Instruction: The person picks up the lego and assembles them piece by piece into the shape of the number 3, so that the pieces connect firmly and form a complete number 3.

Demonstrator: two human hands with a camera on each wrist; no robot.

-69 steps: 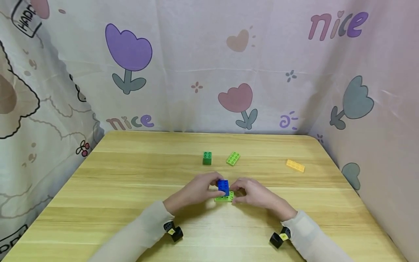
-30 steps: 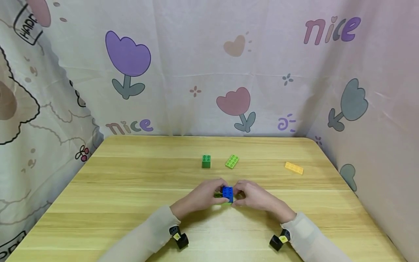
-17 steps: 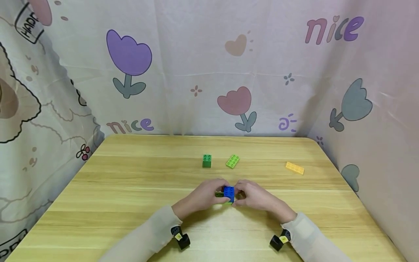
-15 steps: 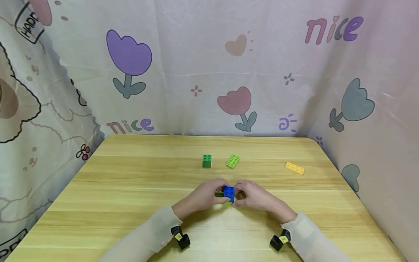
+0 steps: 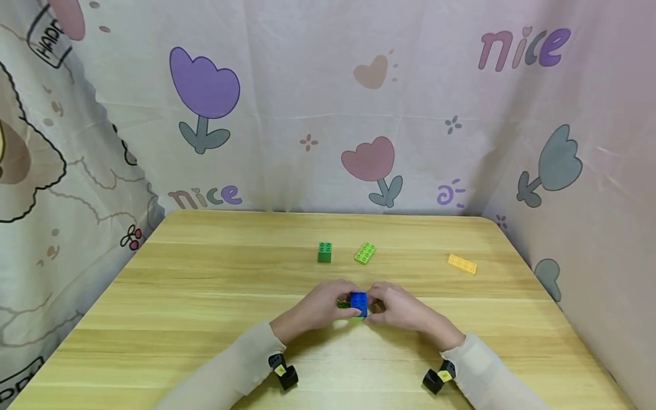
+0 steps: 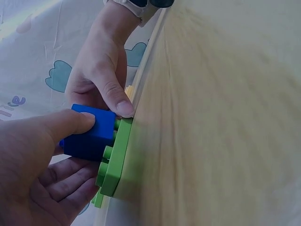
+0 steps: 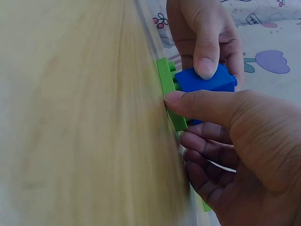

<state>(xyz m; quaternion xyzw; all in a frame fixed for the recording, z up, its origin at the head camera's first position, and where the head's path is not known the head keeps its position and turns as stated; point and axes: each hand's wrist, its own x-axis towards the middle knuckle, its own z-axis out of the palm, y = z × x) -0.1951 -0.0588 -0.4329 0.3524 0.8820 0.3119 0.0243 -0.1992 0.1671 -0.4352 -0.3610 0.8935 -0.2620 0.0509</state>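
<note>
A blue building brick (image 5: 359,303) is pinched between the thumb and fingers of my left hand (image 5: 323,304). It sits over the right end of a flat light-green brick (image 6: 117,157) on the table. In both wrist views, green studs show between the two, so they are not flush. My right hand (image 5: 397,307) grips the light-green brick at its right end; its thumb (image 7: 174,96) lies on the brick's side. Seen from the head, the fingers cover much of the light-green brick.
Farther back on the wooden table (image 5: 225,267) stand a dark green brick (image 5: 324,252) and a second light-green flat brick (image 5: 365,253). A yellow flat brick (image 5: 462,263) lies to the right. Printed cloth (image 5: 287,85) hangs behind and along both sides.
My left hand has carried the blue brick rightward, from the middle of the light-green brick to its right end. My right hand stays in about the same place. Over the last half second, both hands hold still.
</note>
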